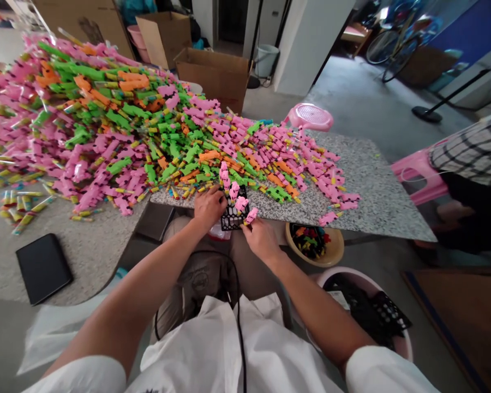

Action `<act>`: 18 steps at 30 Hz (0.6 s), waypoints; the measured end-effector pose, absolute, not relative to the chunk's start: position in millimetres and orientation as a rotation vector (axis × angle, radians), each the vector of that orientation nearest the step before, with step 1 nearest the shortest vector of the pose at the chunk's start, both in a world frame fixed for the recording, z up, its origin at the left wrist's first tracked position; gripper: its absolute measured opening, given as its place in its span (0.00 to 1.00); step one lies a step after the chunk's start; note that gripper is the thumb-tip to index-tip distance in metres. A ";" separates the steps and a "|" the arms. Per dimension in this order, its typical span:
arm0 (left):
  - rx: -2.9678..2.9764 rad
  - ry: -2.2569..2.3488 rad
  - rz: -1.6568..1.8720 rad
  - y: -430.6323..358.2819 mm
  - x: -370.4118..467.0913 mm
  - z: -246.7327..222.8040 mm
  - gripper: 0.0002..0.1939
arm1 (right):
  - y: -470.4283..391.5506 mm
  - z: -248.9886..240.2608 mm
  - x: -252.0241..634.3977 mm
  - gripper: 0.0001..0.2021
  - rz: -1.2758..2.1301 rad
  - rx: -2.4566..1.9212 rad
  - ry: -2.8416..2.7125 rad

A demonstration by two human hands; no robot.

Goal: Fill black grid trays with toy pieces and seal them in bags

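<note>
At the table's front edge, a small black rack with holes [231,219] is tilted over my lap. My left hand [208,208] is closed on the rack's left side. A few pink animal-shaped toys [241,204] stand in a slanting row along the rack. My right hand [261,240] pinches another pink animal-shaped toy [251,216] at the rack's lower right corner. Whether that toy's yellow end is in a hole I cannot tell. Just beyond the rack lies a large heap of pink, green and orange toys [174,143] with yellow ends.
A black tablet-like case [44,267] lies on the left table. Below the table's right part are a yellow basin of toys [336,252] and a pink tub [405,344] with black racks. A person in a checked shirt [474,153] sits at right. Cardboard boxes [213,73] stand behind.
</note>
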State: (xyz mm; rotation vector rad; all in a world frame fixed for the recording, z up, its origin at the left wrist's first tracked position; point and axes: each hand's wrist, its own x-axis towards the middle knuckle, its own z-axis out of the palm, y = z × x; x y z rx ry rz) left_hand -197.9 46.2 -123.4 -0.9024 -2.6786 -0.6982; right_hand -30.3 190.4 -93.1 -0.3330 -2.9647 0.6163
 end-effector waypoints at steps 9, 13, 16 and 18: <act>-0.929 -2.727 -0.579 47.9 -198.0 -110.7 0.10 | 185.0 -91.0 -29.7 0.12 0.550 -0.393 -3.055; -0.924 -2.730 -0.543 49.3 -199.2 -110.6 0.11 | 188.1 -87.6 -29.9 0.11 0.582 -0.373 -3.050; -0.907 -2.725 -0.519 51.2 -200.2 -112.5 0.11 | 191.2 -87.3 -30.6 0.11 0.596 -0.402 -3.022; -0.896 -2.721 -0.506 53.3 -201.4 -113.4 0.11 | 192.6 -89.4 -32.1 0.11 0.607 -0.416 -3.008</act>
